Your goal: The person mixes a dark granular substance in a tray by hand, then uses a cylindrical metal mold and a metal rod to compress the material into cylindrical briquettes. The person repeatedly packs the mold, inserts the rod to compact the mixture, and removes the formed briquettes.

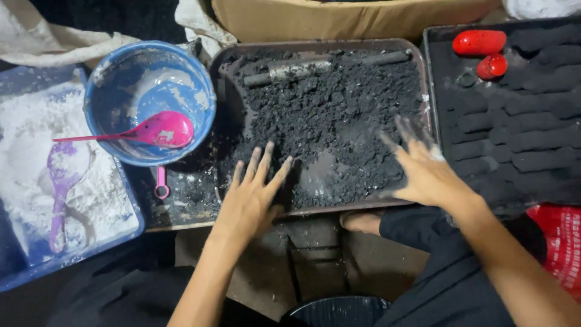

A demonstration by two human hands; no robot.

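A brown metal tray point(315, 45) holds a heap of black, crumbly powder point(339, 115). My left hand point(251, 197) lies flat, fingers spread, on the tray's near left part, touching the powder. My right hand point(420, 166) rests with spread, blackened fingers on the powder at the tray's right side. Neither hand holds anything. A dusty metal rod point(302, 69) lies across the back of the tray.
A blue bowl point(103, 91) with a pink scoop point(157, 130) stands at left. Beside it, a blue tray point(130, 215) of white powder holds a purple scoop point(60, 181). At right, a black tray point(433, 60) carries rows of black moulded pieces and two red objects point(481, 42). A cardboard box point(339, 18) stands behind.
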